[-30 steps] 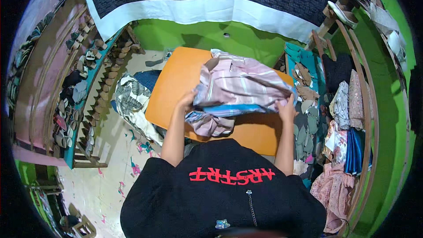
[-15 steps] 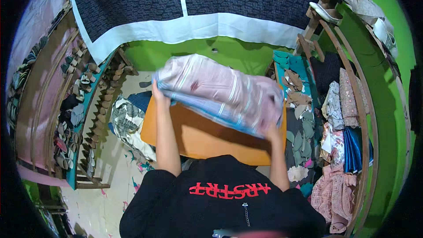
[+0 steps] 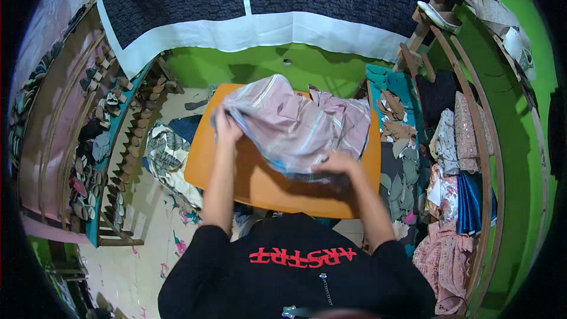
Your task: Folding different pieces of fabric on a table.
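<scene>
A pinkish-mauve cloth (image 3: 295, 121) with white and light-blue stripes is bunched over the orange tabletop (image 3: 204, 159). Its left part is lifted and its far right part lies in folds on the table. My left hand (image 3: 227, 127) is closed on the cloth's left edge, with the fingertips partly covered by fabric. At the near right edge, my right hand (image 3: 341, 164) has its fingers closed on the cloth, which looks slightly blurred there. A strip of blue shows along the near edge of the cloth.
Racks with shoe parts (image 3: 121, 183) stand on the left. Right of the table, cut pieces (image 3: 401, 171) lie on a teal surface, beside wooden rails (image 3: 481, 142) and folded fabrics (image 3: 466, 201). A patterned fabric bundle (image 3: 168, 162) lies at the table's left. A dark curtain (image 3: 177, 0) hangs beyond.
The cloth, stretched out wide and held aloft before, has come lower and crumpled. My right hand has moved left toward the middle; my left hand has shifted slightly right.
</scene>
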Demonstrator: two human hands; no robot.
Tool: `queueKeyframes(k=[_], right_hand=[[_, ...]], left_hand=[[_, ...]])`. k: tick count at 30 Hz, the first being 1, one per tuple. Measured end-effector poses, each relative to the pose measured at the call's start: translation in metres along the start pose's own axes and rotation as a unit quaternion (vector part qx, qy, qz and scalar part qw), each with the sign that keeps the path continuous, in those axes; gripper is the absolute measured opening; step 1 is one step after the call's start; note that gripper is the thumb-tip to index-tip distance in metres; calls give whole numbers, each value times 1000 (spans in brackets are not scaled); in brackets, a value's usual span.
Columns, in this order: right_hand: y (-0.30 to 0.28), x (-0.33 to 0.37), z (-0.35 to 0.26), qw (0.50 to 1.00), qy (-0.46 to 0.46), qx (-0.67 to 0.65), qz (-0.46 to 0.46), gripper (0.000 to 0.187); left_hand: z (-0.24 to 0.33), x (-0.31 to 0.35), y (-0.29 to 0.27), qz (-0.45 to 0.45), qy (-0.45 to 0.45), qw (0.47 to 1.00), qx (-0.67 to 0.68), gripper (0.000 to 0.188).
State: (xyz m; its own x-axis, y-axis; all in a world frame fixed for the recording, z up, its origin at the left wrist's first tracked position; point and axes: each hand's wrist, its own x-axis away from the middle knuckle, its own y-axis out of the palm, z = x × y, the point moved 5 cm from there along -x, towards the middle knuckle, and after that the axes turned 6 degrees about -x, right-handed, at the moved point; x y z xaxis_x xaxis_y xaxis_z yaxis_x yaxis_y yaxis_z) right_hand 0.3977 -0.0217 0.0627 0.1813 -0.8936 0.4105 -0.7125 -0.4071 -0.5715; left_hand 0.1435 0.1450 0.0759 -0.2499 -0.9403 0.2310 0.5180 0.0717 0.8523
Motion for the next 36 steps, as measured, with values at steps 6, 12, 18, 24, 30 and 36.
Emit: queueKeyframes(k=[6,12,18,24,30,36], right_hand=[[-160,-42,-39,899,103,424,33,41],[-218,145,-145,479,-312,73,817,54],[-58,171,-73,592,-385,108,700,43],[147,148,-25,822,-56,52,564,17],[285,146,-18,969,48,-90,227,34],[370,138,-90,994,-36,-58,80,33]], left_hand=[[158,-48,187,-389,117,914,21,22],[230,83,275,-593,179,782,66,56],[212,126,117,-228,338,908,-94,52],[176,139,-162,79,137,987,-43,46],[78,242,-196,-59,26,998,-16,59],[9,268,-273,83,-179,979,-57,41]])
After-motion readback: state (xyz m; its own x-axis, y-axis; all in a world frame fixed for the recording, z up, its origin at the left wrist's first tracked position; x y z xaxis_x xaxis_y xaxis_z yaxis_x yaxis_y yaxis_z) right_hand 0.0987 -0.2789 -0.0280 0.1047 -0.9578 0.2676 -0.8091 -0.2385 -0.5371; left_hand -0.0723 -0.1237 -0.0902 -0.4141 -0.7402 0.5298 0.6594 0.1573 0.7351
